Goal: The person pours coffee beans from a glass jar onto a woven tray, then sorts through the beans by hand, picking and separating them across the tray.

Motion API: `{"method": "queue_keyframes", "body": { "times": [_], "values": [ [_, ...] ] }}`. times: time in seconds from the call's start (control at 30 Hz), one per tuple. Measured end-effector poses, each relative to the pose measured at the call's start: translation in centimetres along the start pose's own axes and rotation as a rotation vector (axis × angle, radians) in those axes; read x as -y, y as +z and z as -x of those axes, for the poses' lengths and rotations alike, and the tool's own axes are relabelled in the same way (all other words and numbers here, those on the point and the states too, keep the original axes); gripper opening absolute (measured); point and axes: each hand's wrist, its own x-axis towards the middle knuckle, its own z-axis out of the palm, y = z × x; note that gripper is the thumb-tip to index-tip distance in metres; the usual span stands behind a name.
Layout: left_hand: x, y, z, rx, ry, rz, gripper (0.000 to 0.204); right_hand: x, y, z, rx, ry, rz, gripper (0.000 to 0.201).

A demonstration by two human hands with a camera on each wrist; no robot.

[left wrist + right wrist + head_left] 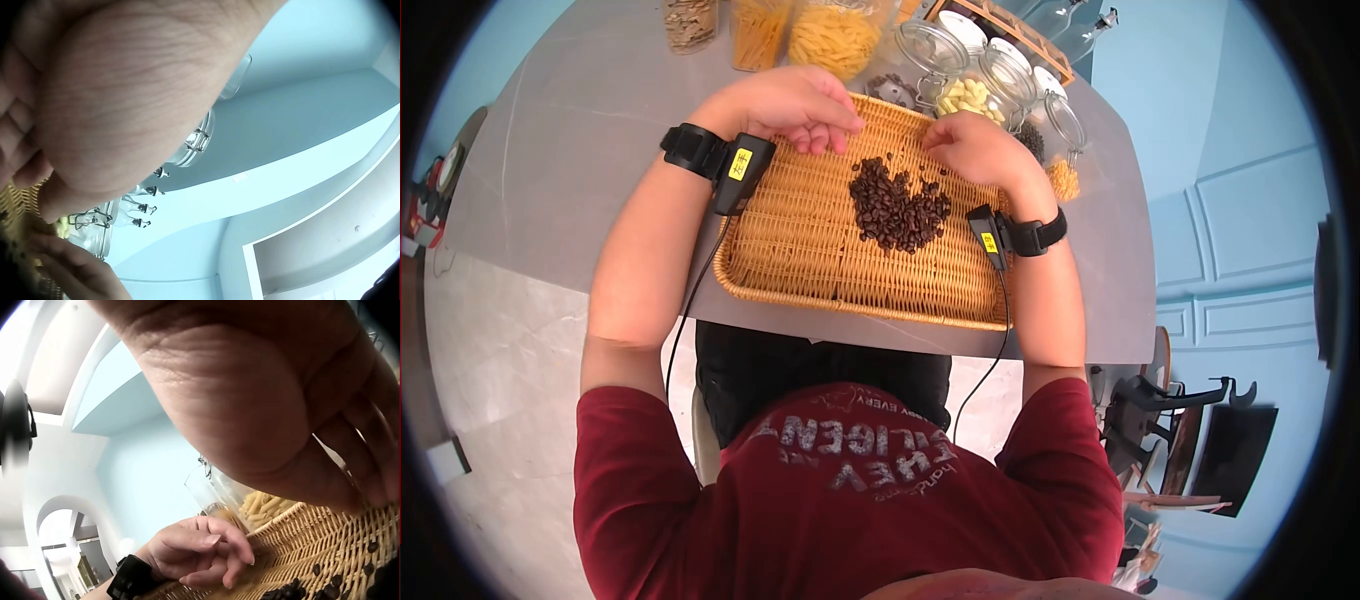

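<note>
A shallow wicker basket lies on the table in front of me. Dark coffee beans are heaped in its middle, with a few strays around the pile. My left hand hovers over the far left part of the basket, fingers loosely bent and nothing in them; the right wrist view shows this hand palm side up. Across the pile, my right hand bends down at the basket's far right side. Its fingers point down at the weave, tips partly hidden, and I cannot tell whether they pinch a bean.
Behind the basket stand a container of penne, a container of long pasta and an open clip-top jar of pale yellow pieces. More open jars line the far right, near a wooden crate and glass bottles. Cables run from both wrist cameras.
</note>
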Motion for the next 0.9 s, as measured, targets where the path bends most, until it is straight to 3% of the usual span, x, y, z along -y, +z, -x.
{"method": "queue_keyframes", "body": {
  "times": [0.2, 0.4, 0.5, 0.57, 0.7, 0.8, 0.87, 0.9],
  "values": [
    [0.0, 0.0, 0.1, -0.002, 0.004, -0.007, 0.017, -1.0, 0.9, -0.8, 0.015, 0.018, 0.028, 0.019],
    [0.0, 0.1, 0.0, -0.016, 0.007, -0.031, 0.017, -1.1, 1.7, -0.6, 0.087, 0.077, -0.222, 0.013],
    [0.0, 0.1, 0.0, -0.011, 0.008, -0.031, 0.018, -1.1, 1.4, -0.4, 0.034, 0.053, -0.197, 0.013],
    [-0.1, 0.2, 0.1, -0.007, 0.009, -0.029, 0.018, -1.5, 1.3, -0.2, -0.098, 0.039, 0.125, 0.013],
    [0.0, 0.2, 0.0, -0.018, 0.016, -0.047, 0.018, -1.8, 2.2, -0.2, -0.068, 0.056, 0.117, 0.014],
    [0.0, 0.2, 0.0, -0.020, 0.017, -0.043, 0.017, -0.1, 1.6, 0.3, 0.022, 0.082, -0.034, 0.014],
    [0.0, 0.2, 0.1, -0.022, 0.016, -0.039, 0.017, 0.5, 1.4, 0.6, 0.146, 0.190, -0.398, 0.013],
    [0.0, 0.2, 0.1, -0.022, 0.015, -0.039, 0.017, 0.4, 1.5, 0.5, 0.145, 0.191, -0.399, 0.013]
  ]
}}
